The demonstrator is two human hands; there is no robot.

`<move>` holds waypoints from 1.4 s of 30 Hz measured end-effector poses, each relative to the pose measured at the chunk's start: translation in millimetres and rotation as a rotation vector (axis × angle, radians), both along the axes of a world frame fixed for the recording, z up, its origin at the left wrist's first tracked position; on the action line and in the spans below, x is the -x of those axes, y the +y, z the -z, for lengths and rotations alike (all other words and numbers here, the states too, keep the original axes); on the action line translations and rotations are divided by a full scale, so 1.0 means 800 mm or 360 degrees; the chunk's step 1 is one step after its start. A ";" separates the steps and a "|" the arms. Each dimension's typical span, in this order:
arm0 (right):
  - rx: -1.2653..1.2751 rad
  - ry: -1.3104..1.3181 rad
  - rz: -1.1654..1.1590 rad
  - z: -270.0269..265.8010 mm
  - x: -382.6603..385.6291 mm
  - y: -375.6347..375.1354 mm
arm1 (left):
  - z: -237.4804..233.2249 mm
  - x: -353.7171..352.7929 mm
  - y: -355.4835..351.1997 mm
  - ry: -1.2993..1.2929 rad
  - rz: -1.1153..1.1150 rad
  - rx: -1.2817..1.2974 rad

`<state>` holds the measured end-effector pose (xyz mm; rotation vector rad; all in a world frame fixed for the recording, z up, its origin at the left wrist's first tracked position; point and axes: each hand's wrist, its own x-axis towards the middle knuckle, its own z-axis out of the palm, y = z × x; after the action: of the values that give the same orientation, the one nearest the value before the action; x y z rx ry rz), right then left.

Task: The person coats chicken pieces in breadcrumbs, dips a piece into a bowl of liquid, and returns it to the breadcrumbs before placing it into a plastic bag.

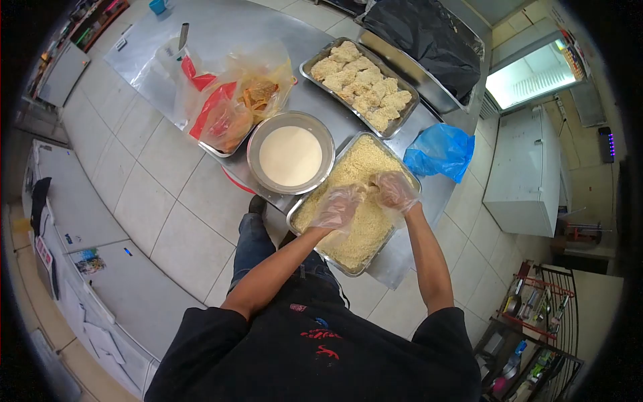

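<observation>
On the steel table (pixel 221 27) sat a tray (pixel 292 216) of crumbs (pixel 362 234), just beside a bowl (pixel 252 151) of batter. I saw my left hand (pixel 337 208) and right hand (pixel 395 191), both gloved, pressed into the crumbs close together; whether either clasped anything I could not tell.

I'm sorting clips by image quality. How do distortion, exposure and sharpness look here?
Head view: strong fisheye, the table edges bow and the corners go black; the bright panel at upper right is blown out; the left hand and right hand over the crumb tray look slightly soft.
</observation>
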<state>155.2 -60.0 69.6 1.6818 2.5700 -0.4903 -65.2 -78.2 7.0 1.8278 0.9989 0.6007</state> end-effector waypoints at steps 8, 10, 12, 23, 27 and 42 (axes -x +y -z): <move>-0.0104 0.0166 0.0077 0.008 -0.007 -0.013 | -0.055 0.013 -0.002 0.0312 0.0037 0.0010; 0.0046 0.0127 0.0185 -0.004 -0.004 -0.012 | -0.048 0.016 -0.002 0.0269 0.0091 -0.0075; 0.0104 0.0138 0.0247 -0.019 0.000 -0.010 | -0.034 0.018 -0.001 0.0209 0.0151 -0.0288; 0.0199 0.0553 0.0533 -0.063 -0.036 -0.017 | 0.027 -0.001 -0.017 -0.0282 0.0082 0.0261; 0.0250 0.0487 0.0709 -0.100 -0.036 -0.017 | -0.031 0.010 -0.010 0.0132 0.0226 -0.0018; 0.0208 0.0717 0.1276 -0.050 -0.059 -0.010 | -0.086 -0.001 0.005 0.0400 0.0817 -0.0019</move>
<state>202.8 -67.9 109.8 2.7596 1.8811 -1.1380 -64.5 -74.4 76.0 2.0990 0.6380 0.0653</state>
